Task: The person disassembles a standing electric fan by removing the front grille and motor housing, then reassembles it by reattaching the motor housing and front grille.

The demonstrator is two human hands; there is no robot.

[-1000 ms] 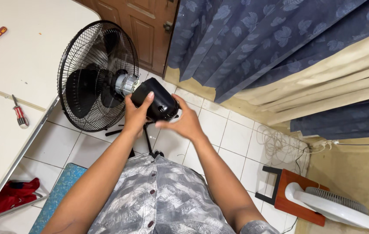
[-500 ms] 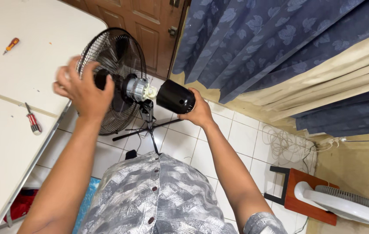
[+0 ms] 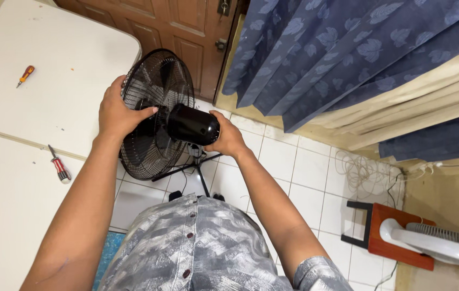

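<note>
A black pedestal fan stands on the tiled floor in front of me. Its round wire grille (image 3: 156,134) faces left, and the glossy black motor housing (image 3: 193,124) sticks out to the right. My left hand (image 3: 116,110) grips the back of the grille near its left rim, fingers spread over the wires. My right hand (image 3: 228,137) cups the rear end of the motor housing. The fan's black cross-shaped base (image 3: 197,170) shows below the housing.
A white table (image 3: 19,134) runs along the left, with a small orange screwdriver (image 3: 25,75) and a red-handled screwdriver (image 3: 58,166) on it. A brown wooden door (image 3: 175,32) and blue leaf-pattern curtain (image 3: 348,59) are ahead. A white fan on an orange stool (image 3: 396,237) lies at right, by coiled cable (image 3: 366,172).
My left hand has come off the motor housing, risen, then settled on the grille's back. The housing now sits pushed on over the silver motor part. My right hand stays at its rear.
</note>
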